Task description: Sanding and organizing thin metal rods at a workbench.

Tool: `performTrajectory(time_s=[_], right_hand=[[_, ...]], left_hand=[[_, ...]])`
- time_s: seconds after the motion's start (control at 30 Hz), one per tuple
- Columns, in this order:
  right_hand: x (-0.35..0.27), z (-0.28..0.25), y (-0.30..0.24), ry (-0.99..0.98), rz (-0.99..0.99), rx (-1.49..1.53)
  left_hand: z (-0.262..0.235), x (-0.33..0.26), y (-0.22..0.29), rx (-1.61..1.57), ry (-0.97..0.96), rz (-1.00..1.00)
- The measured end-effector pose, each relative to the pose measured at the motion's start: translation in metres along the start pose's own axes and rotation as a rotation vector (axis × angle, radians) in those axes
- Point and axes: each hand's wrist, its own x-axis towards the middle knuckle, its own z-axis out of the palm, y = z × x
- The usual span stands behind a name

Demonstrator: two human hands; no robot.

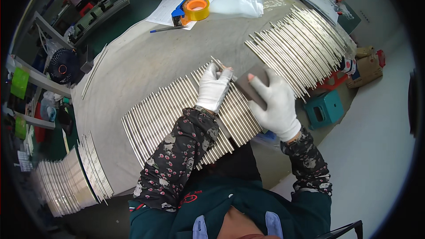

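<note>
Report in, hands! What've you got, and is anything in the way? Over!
Left hand at metal rods, laid side by side. Right hand gripping dark block. Yellow tape roll beyond, apart from them.

At centre, the gloved left hand (213,89) is half-curled; right of it, the gloved right hand (280,105) curves in a grip, sleeved forearms (179,152) angled upward.

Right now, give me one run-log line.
left hand: on metal rods | right hand: holding dark block | tape dispenser: on paper
</note>
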Motion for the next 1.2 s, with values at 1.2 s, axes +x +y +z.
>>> performTrajectory(time_s=[1.2], right_hand=[[-0.044, -0.01, 0.022, 0.079, 0.043, -0.121]], left_hand=[[0.011, 0.007, 0.006, 0.127, 0.153, -0.028]])
